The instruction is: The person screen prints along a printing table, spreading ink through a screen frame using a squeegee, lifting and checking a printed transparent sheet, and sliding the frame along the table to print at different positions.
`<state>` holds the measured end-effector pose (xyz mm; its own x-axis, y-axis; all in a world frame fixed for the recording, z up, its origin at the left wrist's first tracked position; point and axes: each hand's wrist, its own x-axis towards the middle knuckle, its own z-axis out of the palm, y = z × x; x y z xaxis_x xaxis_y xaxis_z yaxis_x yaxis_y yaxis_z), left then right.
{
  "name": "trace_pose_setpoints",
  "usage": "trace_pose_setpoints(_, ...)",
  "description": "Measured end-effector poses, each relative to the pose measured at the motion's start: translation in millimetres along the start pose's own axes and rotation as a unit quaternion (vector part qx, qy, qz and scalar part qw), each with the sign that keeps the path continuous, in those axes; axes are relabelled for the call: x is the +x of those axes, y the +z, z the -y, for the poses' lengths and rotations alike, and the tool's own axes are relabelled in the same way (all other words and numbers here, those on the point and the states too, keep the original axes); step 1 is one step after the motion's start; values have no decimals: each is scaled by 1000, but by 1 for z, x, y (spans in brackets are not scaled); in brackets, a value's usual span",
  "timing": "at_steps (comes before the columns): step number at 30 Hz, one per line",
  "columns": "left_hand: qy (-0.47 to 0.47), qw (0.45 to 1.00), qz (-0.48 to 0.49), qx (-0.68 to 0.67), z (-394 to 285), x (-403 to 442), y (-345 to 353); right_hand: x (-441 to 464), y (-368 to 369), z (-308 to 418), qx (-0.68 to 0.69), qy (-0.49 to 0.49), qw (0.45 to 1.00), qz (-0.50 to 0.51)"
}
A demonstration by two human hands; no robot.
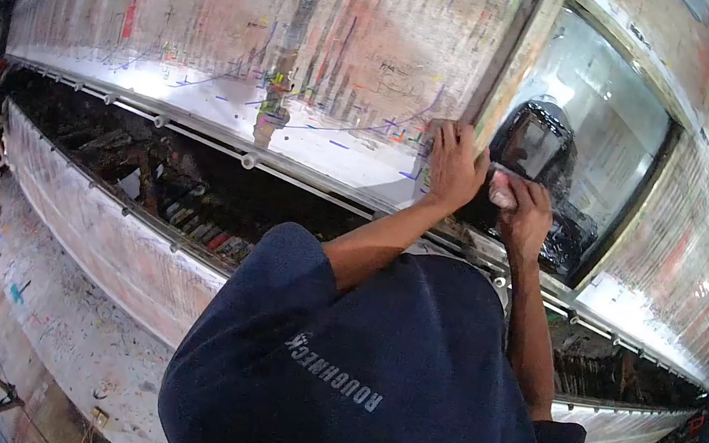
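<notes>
My left hand (456,165) is on the lower left corner of a framed printing screen (503,92), its fingers curled over the edge bar. Black wet ink (569,242) lies along the screen's near end. Further in, a dark rounded patch (550,113) surrounds a paler rectangle. My right hand (528,217) is closed around a pinkish-white wad that looks like cloth (500,189), held low over the inky left part of the screen. The fingers hide part of the wad.
A long stained table (222,6) with coloured marks stretches left and right under the screen. Along its near edge runs a metal rail (314,185) with round knobs. Below, a dark shelf holds several small items (227,238). A second long table (109,248) stands behind me.
</notes>
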<state>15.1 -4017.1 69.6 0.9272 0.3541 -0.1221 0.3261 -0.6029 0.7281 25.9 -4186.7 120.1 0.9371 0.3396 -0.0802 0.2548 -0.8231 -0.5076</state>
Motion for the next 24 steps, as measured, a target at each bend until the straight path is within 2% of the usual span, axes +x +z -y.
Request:
trace_pose_setpoints(1, -8, 1000, 5, -14, -1, 2, 0, 2, -8, -6, -6, 3, 1000, -6)
trace_pose_setpoints(2, 18, 999, -31, -2, -1, 2, -1, 8, -17, -18, -24, -45, 997, 62)
trace_pose_setpoints(3, -9, 1000, -13, -18, 1, 1, 1, 17, -27, -32, -41, -90, 987, 130)
trace_pose_setpoints(4, 2, 1000, -20, 18, -2, 3, -3, 39, -40, -47, 39, -18, 980, 196)
trace_pose_setpoints(5, 13, 998, -26, 54, -7, 5, -8, 59, -59, -35, 74, 37, 981, 174)
trace_pose_setpoints(6, 12, 999, -20, 46, -7, 5, -8, 76, -59, -47, -24, 13, 991, 130)
trace_pose_setpoints(7, 9, 999, -15, 39, -8, 4, -8, 77, -55, -47, -27, 18, 991, 127)
trace_pose_setpoints(9, 14, 999, -22, 42, -12, -2, -7, 71, -29, -28, -47, -11, 992, -120)
trace_pose_setpoints(11, -33, 997, 20, -65, -9, 0, -1, 17, 0, -13, -108, -2, 984, -144)
trace_pose_setpoints(13, -22, 999, 7, -31, -15, -1, -4, -29, -11, -7, -30, -50, 994, -97)
trace_pose_setpoints(14, 11, 998, -12, -67, -13, -3, -3, -46, -28, -17, -14, -24, 998, -61)
trace_pose_setpoints(15, 45, 993, -30, -103, -13, -2, -2, -58, -50, -35, 1, 1, 1000, -28)
trace_pose_setpoints(16, 47, 992, -17, -120, -16, -2, -4, -69, -73, -55, -67, -18, 990, -121)
trace_pose_setpoints(17, 64, 992, -28, -105, -10, -3, 4, -82, -88, -87, 207, 65, 966, -143)
trace_pose_setpoints(18, 74, 988, -29, -133, -24, -7, 8, -94, -102, -129, 464, 137, 862, -153)
trace_pose_setpoints(19, 83, 983, -30, -159, -39, -13, 12, -118, -101, -192, 483, 180, 827, -224)
trace_pose_setpoints(20, 99, 981, -54, -161, -54, -17, 33, -125, -133, -205, 498, 326, 765, -245)
trace_pose_setpoints(21, 112, 977, -80, -162, -72, -20, 61, -161, -112, -311, 350, 345, 844, -215)
trace_pose_setpoints(22, 90, 988, -74, -96, -81, -22, 94, -161, -133, -330, 445, 348, 776, -281)
trace_pose_setpoints(23, 34, 992, -18, -117, -123, -29, 105, -166, -144, -379, 446, 366, 758, -306)
trace_pose_setpoints(24, -16, 994, 9, -111, -132, -29, 138, -166, -165, -412, 287, 373, 840, -268)
